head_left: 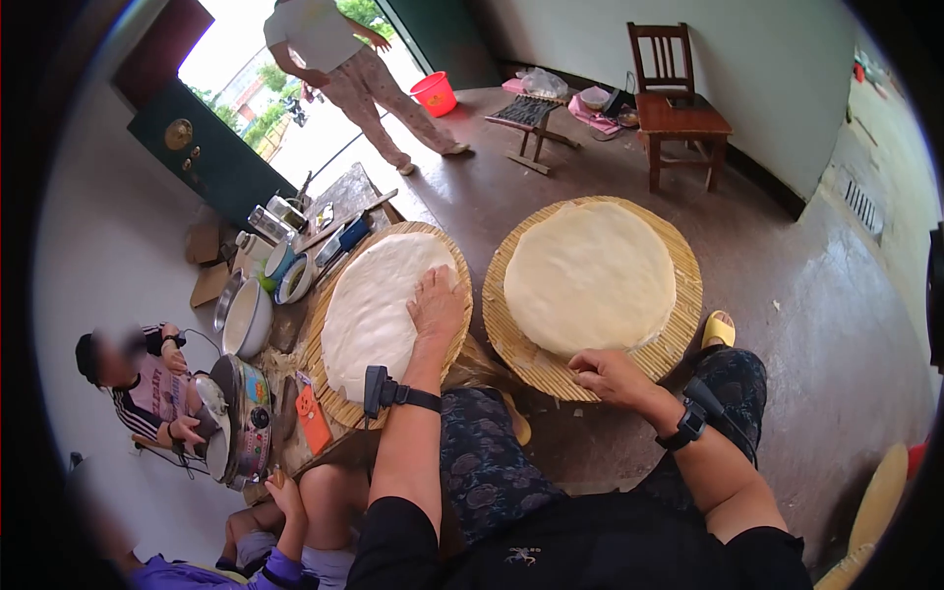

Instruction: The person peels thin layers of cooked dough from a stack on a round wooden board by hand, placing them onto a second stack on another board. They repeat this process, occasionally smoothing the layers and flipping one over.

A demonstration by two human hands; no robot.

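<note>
Two round woven reed mats each carry a wide, pale sheet that looks like dough. My left hand [438, 303] lies flat with fingers spread on the right side of the left dough sheet [369, 315]. Its mat [329, 295] rests on the low table. To the right, a second mat [688, 265] bears a smoother dough sheet [590, 275]. Near that mat's front rim is my right hand [612, 376], its fingers curled together. Whether anything sits between those fingers is hidden.
A co-worker at left handles a round electric cooker [241, 418]; another person sits at lower left. Bowls [246, 315], jars and an orange packet [313, 421] stand on the table. Someone stands by the doorway near a red bucket [434, 93]. A stool [531, 116] and wooden chair [678, 118] are beyond.
</note>
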